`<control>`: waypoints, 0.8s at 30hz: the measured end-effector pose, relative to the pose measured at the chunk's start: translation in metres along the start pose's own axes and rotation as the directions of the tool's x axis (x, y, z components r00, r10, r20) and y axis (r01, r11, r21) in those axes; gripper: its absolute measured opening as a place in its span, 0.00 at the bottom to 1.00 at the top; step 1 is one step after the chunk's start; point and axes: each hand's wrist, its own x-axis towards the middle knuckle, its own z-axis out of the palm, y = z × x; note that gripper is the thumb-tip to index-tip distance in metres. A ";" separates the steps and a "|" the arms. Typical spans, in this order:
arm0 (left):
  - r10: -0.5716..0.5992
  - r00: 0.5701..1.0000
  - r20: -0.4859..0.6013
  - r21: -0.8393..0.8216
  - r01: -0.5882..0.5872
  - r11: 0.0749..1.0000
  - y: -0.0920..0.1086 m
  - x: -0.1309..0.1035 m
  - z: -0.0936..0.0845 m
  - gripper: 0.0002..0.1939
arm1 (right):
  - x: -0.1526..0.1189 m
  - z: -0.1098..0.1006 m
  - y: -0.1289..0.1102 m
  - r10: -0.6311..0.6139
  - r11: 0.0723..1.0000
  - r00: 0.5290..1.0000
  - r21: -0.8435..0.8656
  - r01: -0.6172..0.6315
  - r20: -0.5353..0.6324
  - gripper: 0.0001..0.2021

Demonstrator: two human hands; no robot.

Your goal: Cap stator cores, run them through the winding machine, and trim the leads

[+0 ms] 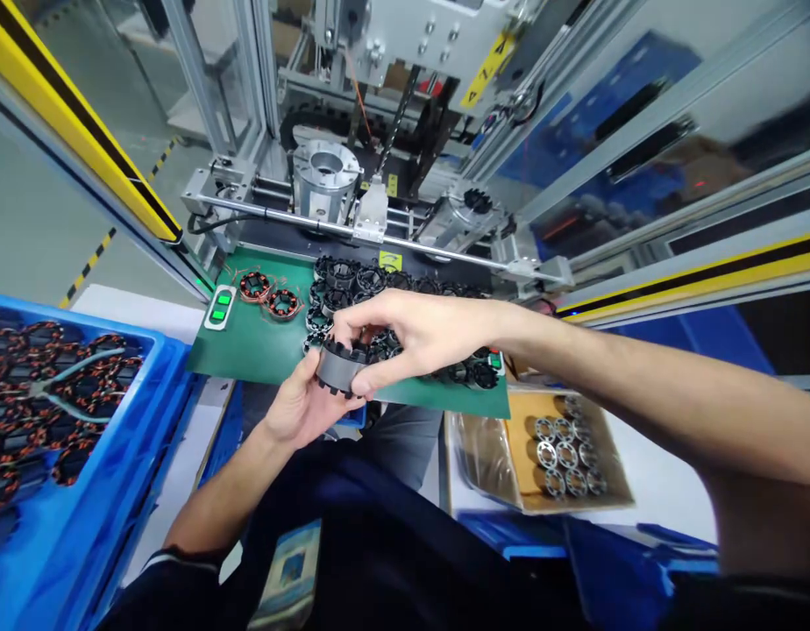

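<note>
Beyond the dark shirt [392, 526], fingers of the left hand [303, 407] and right hand [431, 333] grip a stator core [337, 370] near the green counter [247, 346] edge, likely stiff, dense, best held round its smooth wall.

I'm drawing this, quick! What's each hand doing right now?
Left hand: holding a grey ring with black teeth, from below.
Right hand: holding the same ring, from above.

Your green tabletop [247, 350] carries, at its left edge, a pale plate [211, 322] with two green buttons [219, 314], near it two copper-wound rings [272, 303] trailing loose wires, and, from middle to right, a crowded group of black rings [343, 276], partly hidden from view.
</note>
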 end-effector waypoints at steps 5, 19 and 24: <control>0.468 0.882 -0.056 0.627 -0.334 0.703 0.019 0.012 -0.053 0.39 | 0.025 -0.062 0.015 0.013 0.974 0.958 -0.213 -0.077 -0.286 0.33; 0.845 0.535 0.013 0.977 0.174 -0.126 0.004 0.032 -0.159 0.12 | 0.151 -0.230 0.105 0.070 0.505 0.720 -0.598 -0.623 -0.690 0.38; 0.839 0.540 0.064 0.959 0.200 -0.201 0.002 0.033 -0.160 0.12 | 0.155 -0.248 0.099 0.172 0.451 0.773 -0.649 -0.613 -0.611 0.42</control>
